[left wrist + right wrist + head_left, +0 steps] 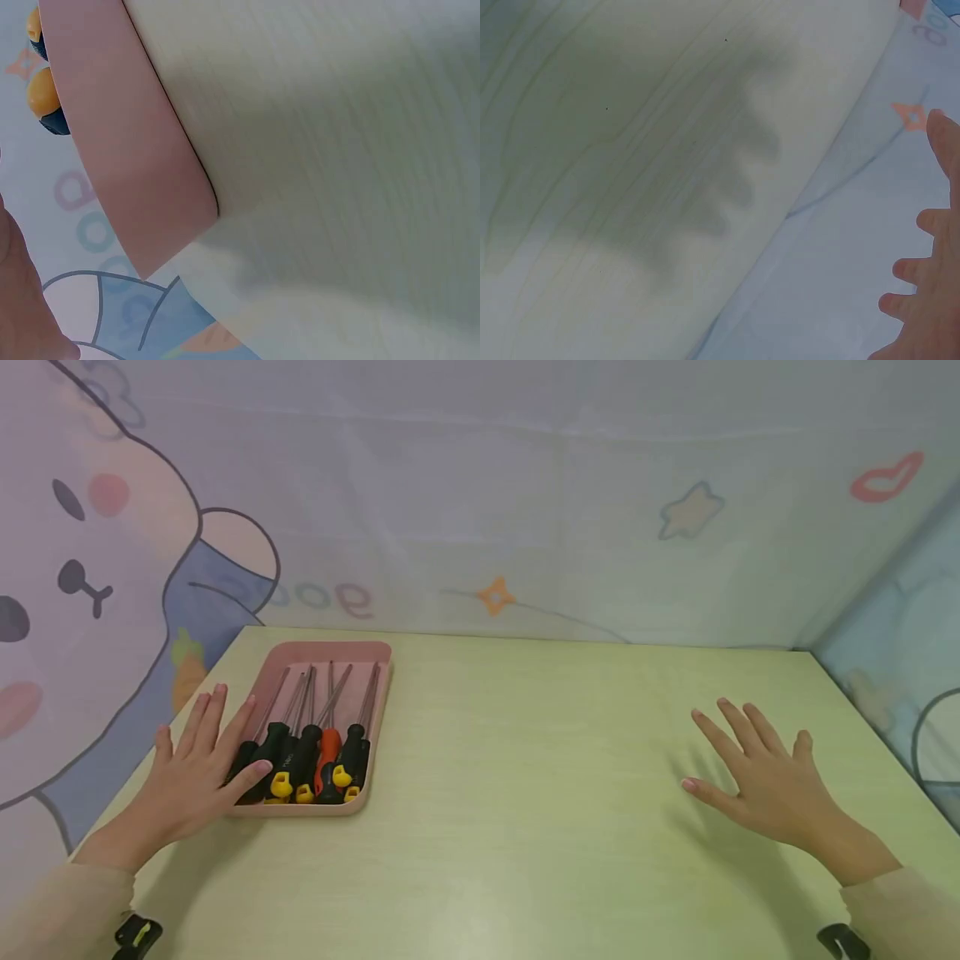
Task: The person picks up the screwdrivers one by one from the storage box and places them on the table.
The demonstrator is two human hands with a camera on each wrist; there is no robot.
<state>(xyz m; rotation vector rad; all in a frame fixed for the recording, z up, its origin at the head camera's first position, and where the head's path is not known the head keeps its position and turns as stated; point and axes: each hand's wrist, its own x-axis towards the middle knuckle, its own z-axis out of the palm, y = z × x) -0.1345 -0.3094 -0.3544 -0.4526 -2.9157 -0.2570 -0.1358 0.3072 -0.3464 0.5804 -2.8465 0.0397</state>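
A pink tray (330, 651) stands on the left part of the table, holding several screwdrivers (303, 760). Most handles are black, some with yellow ends, and one is orange-red (328, 747); their metal shafts point to the far side. My left hand (191, 772), fingers spread, is over the tray's left edge and hides part of it. In the left wrist view the tray's pink side wall (127, 135) shows, with yellow handle ends (43, 91) above its rim. My right hand (772, 785) hovers above the right part of the table, fingers spread, holding nothing.
The pale yellow-green wooden table (525, 760) reaches back to a printed cloth (525, 485) hanging behind it. A second printed cloth (907, 610) borders the right side. Shadows of both hands fall on the tabletop.
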